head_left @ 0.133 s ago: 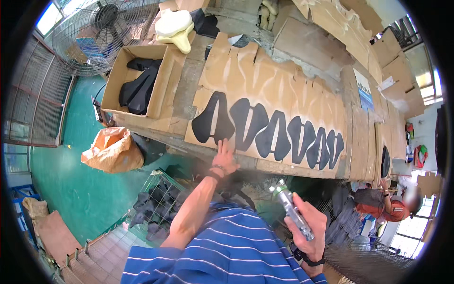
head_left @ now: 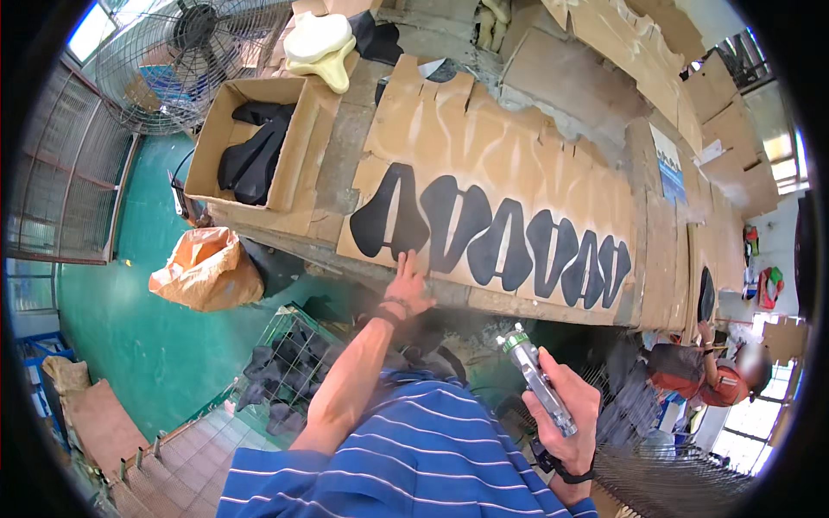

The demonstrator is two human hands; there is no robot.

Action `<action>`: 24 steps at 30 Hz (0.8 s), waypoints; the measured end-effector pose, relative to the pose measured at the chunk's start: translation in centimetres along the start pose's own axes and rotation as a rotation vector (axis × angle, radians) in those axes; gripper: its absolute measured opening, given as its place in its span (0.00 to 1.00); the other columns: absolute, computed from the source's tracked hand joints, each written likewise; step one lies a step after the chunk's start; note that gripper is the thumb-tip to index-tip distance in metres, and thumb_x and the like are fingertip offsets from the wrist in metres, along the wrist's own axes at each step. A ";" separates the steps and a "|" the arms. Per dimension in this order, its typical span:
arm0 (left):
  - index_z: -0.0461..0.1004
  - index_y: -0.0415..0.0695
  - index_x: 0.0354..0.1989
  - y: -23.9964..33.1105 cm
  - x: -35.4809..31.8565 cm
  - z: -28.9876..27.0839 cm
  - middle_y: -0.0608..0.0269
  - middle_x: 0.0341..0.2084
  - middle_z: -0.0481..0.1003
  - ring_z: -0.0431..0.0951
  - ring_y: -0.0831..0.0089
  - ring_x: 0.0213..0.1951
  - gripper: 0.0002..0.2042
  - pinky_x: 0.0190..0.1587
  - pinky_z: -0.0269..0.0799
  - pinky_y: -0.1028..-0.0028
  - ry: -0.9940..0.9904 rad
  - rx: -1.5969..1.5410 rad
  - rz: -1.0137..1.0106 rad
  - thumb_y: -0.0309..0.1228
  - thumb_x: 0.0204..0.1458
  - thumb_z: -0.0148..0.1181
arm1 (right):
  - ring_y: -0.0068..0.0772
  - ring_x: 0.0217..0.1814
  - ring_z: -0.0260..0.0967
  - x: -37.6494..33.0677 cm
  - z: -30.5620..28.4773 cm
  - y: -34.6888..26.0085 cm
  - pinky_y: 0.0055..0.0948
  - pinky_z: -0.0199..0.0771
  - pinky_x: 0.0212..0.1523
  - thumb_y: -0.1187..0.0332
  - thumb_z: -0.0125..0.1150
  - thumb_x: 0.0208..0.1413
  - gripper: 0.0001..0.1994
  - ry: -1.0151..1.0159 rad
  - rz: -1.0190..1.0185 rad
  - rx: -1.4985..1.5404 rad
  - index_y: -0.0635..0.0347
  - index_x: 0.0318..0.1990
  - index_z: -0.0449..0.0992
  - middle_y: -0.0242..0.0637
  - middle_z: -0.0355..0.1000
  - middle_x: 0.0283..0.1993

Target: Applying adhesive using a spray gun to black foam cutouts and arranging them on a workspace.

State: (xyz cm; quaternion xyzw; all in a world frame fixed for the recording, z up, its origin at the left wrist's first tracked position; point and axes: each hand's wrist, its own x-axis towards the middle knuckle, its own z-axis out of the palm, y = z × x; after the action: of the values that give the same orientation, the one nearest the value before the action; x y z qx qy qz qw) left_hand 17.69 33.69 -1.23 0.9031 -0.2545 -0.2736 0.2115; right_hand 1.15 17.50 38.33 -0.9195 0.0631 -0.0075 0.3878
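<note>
Several black bicycle-saddle-shaped pieces (head_left: 446, 226) lie in a row along the near edge of a cardboard sheet (head_left: 509, 138) on the workbench. My left hand (head_left: 410, 289) is open, its fingers stretched toward the sheet's near edge; the fingertips reach the bottom of the leftmost piece (head_left: 374, 223). Whether they press on it I cannot tell. In front of my body, my right hand (head_left: 570, 410) is wrapped round a silver spray gun (head_left: 534, 380) with a green ring near its nozzle. The gun points up and left, toward the bench, apart from the pieces.
A cardboard box (head_left: 285, 186) with black pieces stands at the bench's left end, a cream saddle-shaped form (head_left: 319, 47) behind it. On the floor are a paper sack (head_left: 207, 272) and a wire basket (head_left: 289, 367) of dark pieces. A co-worker (head_left: 704, 371) is at the right.
The spray gun in my right hand has shifted slightly to the right. My left hand stays at the sheet's near edge, and the black pieces lie as before.
</note>
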 end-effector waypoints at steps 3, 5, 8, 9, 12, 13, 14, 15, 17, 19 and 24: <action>0.77 0.36 0.56 0.0 -0.3 -0.9 0.41 0.80 0.36 0.33 0.42 0.80 0.35 0.77 0.52 0.56 -0.043 -0.057 -0.009 0.51 0.46 0.73 | 0.40 0.35 0.78 0.0 0.0 0.5 0.29 0.77 0.38 0.85 0.69 0.45 0.32 0.046 0.027 -0.016 0.67 0.64 0.75 0.47 0.79 0.39; 0.78 0.35 0.49 -0.1 -0.2 -0.6 0.39 0.79 0.36 0.35 0.41 0.80 0.31 0.76 0.53 0.56 -0.005 -0.088 0.005 0.50 0.45 0.75 | 0.40 0.35 0.79 0.0 -0.3 0.8 0.29 0.77 0.38 0.85 0.69 0.45 0.32 0.063 0.013 -0.019 0.67 0.63 0.75 0.47 0.79 0.39; 0.79 0.34 0.42 -0.1 -0.4 0.0 0.37 0.79 0.36 0.37 0.39 0.79 0.28 0.75 0.55 0.55 0.056 -0.105 0.014 0.47 0.43 0.77 | 0.40 0.35 0.79 -0.2 -0.8 0.9 0.30 0.77 0.37 0.84 0.69 0.45 0.32 -0.014 0.016 -0.043 0.67 0.63 0.75 0.47 0.79 0.38; 0.79 0.34 0.42 0.1 -0.4 0.1 0.37 0.79 0.36 0.36 0.39 0.79 0.28 0.75 0.56 0.56 0.076 -0.089 0.014 0.47 0.43 0.77 | 0.40 0.35 0.79 -0.2 -0.8 0.8 0.30 0.77 0.37 0.84 0.69 0.45 0.32 -0.020 0.021 -0.042 0.67 0.63 0.75 0.47 0.79 0.38; 0.79 0.32 0.43 0.4 -0.5 -0.1 0.36 0.79 0.34 0.35 0.39 0.79 0.29 0.75 0.56 0.56 0.070 -0.085 0.007 0.47 0.42 0.77 | 0.41 0.34 0.76 0.0 -0.6 0.5 0.31 0.75 0.39 0.78 0.71 0.45 0.29 0.019 0.059 -0.019 0.72 0.60 0.76 0.49 0.78 0.38; 0.79 0.32 0.43 0.5 -0.7 -0.1 0.35 0.79 0.34 0.35 0.39 0.79 0.30 0.75 0.56 0.56 0.079 -0.070 0.013 0.47 0.42 0.78 | 0.41 0.34 0.76 -0.2 -0.9 0.7 0.31 0.75 0.39 0.78 0.71 0.45 0.29 0.012 0.064 -0.019 0.72 0.60 0.76 0.49 0.78 0.38; 0.79 0.31 0.43 0.5 -0.8 0.1 0.35 0.79 0.33 0.35 0.39 0.79 0.30 0.75 0.56 0.56 0.125 -0.061 0.035 0.47 0.42 0.78 | 0.43 0.34 0.76 -0.2 -1.3 0.9 0.32 0.75 0.40 0.77 0.71 0.45 0.30 -0.112 0.036 -0.019 0.72 0.60 0.76 0.50 0.78 0.39; 0.79 0.31 0.43 0.5 -0.9 0.2 0.35 0.79 0.33 0.35 0.39 0.79 0.30 0.75 0.56 0.56 0.123 -0.068 0.030 0.47 0.42 0.78 | 0.44 0.35 0.77 -0.1 -1.4 1.0 0.32 0.75 0.40 0.77 0.71 0.45 0.30 -0.235 0.007 -0.019 0.72 0.60 0.76 0.51 0.78 0.39; 0.79 0.31 0.42 0.4 -0.9 0.4 0.35 0.79 0.33 0.34 0.39 0.79 0.30 0.75 0.58 0.56 0.080 -0.065 0.019 0.47 0.42 0.78 | 0.47 0.35 0.77 0.0 -1.1 0.8 0.33 0.76 0.41 0.77 0.71 0.44 0.30 -0.264 0.008 -0.008 0.71 0.60 0.76 0.51 0.78 0.39; 0.80 0.31 0.42 0.2 -1.0 0.5 0.36 0.79 0.32 0.34 0.40 0.80 0.29 0.73 0.60 0.56 0.090 -0.084 0.018 0.47 0.42 0.78 | 0.47 0.36 0.78 0.2 -0.8 0.6 0.34 0.76 0.41 0.78 0.71 0.44 0.31 -0.140 0.012 -0.047 0.71 0.60 0.76 0.51 0.78 0.39; 0.80 0.33 0.42 0.7 -1.0 -0.1 0.39 0.80 0.31 0.33 0.43 0.80 0.28 0.71 0.64 0.56 0.071 -0.092 -0.011 0.46 0.42 0.78 | 0.50 0.36 0.80 0.9 -0.5 0.3 0.35 0.77 0.40 0.79 0.72 0.41 0.32 -0.286 -0.012 0.016 0.68 0.60 0.77 0.52 0.80 0.39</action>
State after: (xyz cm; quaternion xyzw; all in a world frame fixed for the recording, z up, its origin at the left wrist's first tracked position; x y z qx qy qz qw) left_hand 16.81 33.73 -0.38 0.9029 -0.2290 -0.2541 0.2603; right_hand 1.98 16.84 38.46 -0.9086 0.0017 0.1207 0.3999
